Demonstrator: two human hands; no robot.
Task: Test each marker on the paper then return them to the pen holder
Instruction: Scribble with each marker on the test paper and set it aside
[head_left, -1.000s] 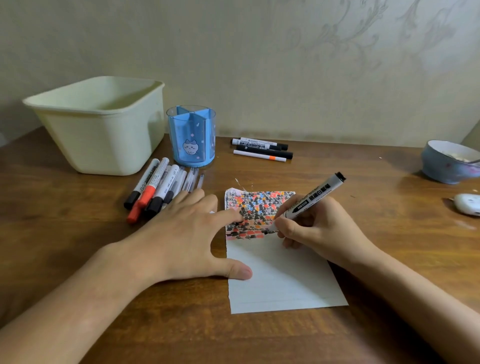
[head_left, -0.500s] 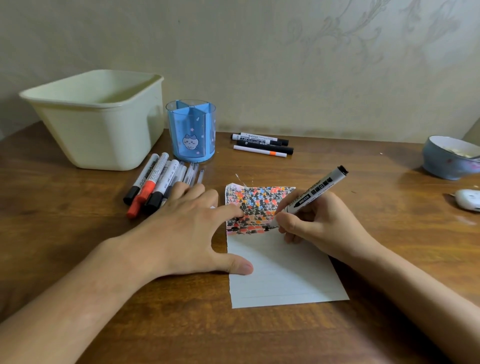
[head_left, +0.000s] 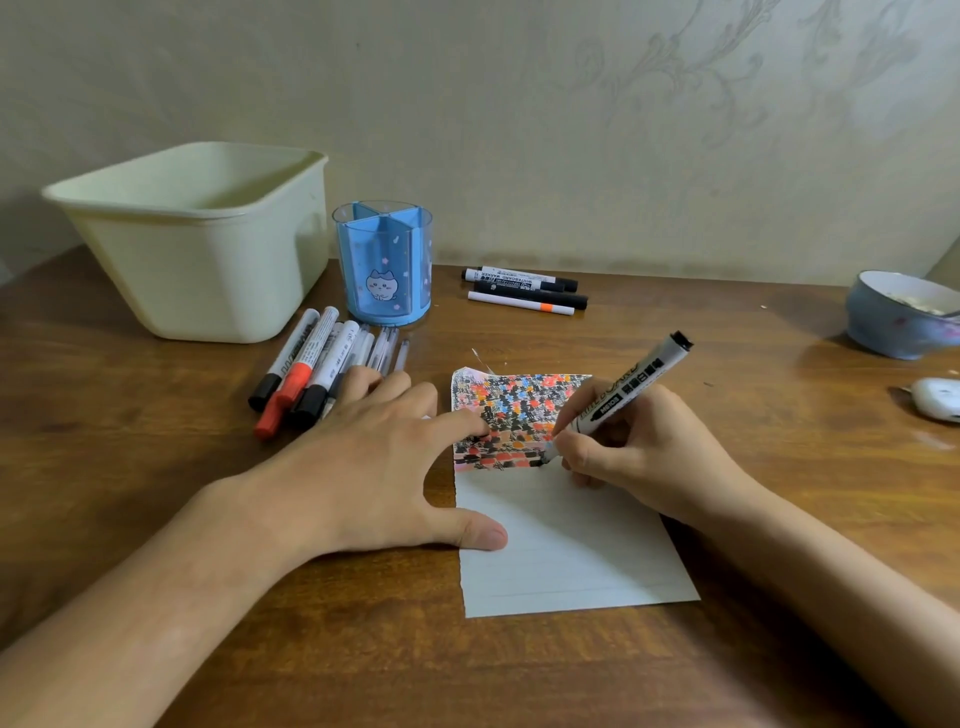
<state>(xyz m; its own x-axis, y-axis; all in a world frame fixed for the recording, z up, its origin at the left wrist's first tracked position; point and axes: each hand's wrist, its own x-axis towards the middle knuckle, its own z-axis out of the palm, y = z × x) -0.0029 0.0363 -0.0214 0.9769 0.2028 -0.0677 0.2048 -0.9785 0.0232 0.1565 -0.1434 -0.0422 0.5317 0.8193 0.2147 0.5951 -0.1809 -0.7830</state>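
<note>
- Since the earlier frames, little is changing: the right hand (head_left: 644, 447) is still gripping the marker (head_left: 621, 397) with curled fingers (head_left: 576, 452), the tip keeps working at the lower right edge of the coloured scribbles, and the left hand (head_left: 374, 467) is staying flat.
- Beneath the right fingers, the marker is tilting up and away, its black end pointing toward the far right.
- Straight left fingers (head_left: 457, 418) are pressing the paper (head_left: 566, 556) down at its left edge, the thumb lying on the blank lower part and the forefinger reaching onto the scribbled patch.
- Just beyond the left fingertips, a bunch of markers and pens (head_left: 311, 364) is lying on the desk (head_left: 156, 415), black and red caps pointing toward the person.
- Farther out from those, the blue pen holder (head_left: 384, 265) is standing upright, beside a cream tub (head_left: 197, 244).
- Beyond the right fingers, three more markers (head_left: 524, 291) are lying side by side near the wall.
- Far right, a bowl (head_left: 898, 317) and a white object (head_left: 937, 397) are sitting at the frame edge.
</note>
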